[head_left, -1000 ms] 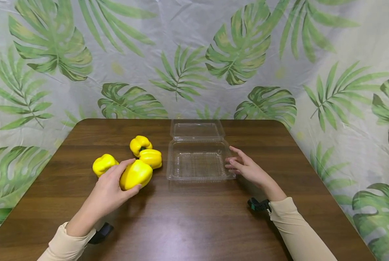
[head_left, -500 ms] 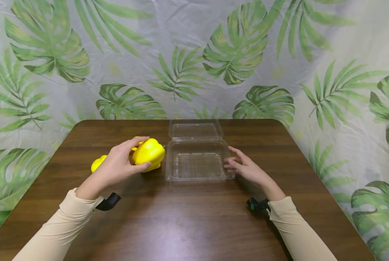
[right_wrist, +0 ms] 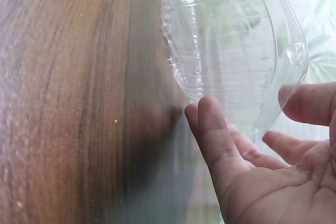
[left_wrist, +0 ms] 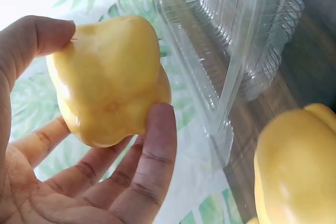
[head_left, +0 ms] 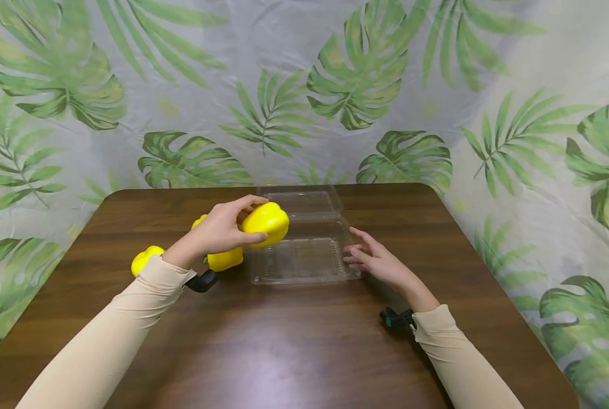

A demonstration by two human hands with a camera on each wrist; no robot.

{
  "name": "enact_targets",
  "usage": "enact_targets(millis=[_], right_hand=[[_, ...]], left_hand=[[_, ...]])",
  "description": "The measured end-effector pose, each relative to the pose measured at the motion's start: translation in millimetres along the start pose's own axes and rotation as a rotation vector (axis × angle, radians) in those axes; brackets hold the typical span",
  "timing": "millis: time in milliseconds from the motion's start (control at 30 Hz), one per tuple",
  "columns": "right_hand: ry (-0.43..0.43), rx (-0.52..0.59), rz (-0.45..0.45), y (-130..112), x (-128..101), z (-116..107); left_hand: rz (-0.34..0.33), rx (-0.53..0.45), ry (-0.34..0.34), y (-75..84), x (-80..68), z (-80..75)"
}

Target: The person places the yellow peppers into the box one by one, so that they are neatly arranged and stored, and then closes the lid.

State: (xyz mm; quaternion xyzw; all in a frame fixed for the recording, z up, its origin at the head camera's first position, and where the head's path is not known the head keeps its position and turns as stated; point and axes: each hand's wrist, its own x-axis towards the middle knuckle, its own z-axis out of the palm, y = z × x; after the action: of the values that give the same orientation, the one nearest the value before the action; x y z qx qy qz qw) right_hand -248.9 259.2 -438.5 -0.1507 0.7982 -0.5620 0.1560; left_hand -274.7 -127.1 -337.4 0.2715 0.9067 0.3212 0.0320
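A yellow bell pepper [head_left: 267, 224] is gripped by my left hand [head_left: 224, 228] above the left side of a clear plastic clamshell container [head_left: 304, 280]. In the left wrist view, thumb and fingers curve round the pepper [left_wrist: 107, 77], which is apart from the container's wall [left_wrist: 197, 77]. My right hand [head_left: 383, 268] is at the container's right side with loosely bent fingers. The right wrist view shows its fingertips [right_wrist: 210, 111] by the clear side wall and the thumb near the rim; firm contact cannot be told. The container's lid [head_left: 299, 201] lies folded back behind the base.
Other yellow bell peppers lie left of the container: one [head_left: 225, 260] below my left hand, another [head_left: 198, 221] partly hidden behind it, and one [head_left: 146, 259] farther left beside the sleeve. A brown wooden table [head_left: 294, 341] carries everything. A leaf-patterned cloth [head_left: 284, 45] hangs behind.
My left hand has carried the held bell pepper right and away from me, from among the other peppers to over the container's left side. The right hand stays by the container. The view shifts slightly.
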Motion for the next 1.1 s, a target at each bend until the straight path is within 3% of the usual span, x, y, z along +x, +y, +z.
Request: enact_targets(millis=[300, 500, 833, 1100], right_hand=[[0.013, 0.008, 0.004, 1.2, -1.1, 1.2], [0.010, -0.009, 0.008, -2.5, -1.2, 0.6], [0.016, -0.044, 0.023, -3.5, 0.4, -0.7], [0.015, -0.041, 0.032, -2.9, 1.6, 0.0]], left_hand=[[0.057, -0.011, -0.120, 3.9, 47.2, 25.0], [0.095, -0.015, -0.186, 9.7, 68.3, 42.0], [0.121, 0.013, -0.259, 14.3, 91.7, 68.2], [0.119, 0.057, -0.286, 19.1, 100.8, 83.1]])
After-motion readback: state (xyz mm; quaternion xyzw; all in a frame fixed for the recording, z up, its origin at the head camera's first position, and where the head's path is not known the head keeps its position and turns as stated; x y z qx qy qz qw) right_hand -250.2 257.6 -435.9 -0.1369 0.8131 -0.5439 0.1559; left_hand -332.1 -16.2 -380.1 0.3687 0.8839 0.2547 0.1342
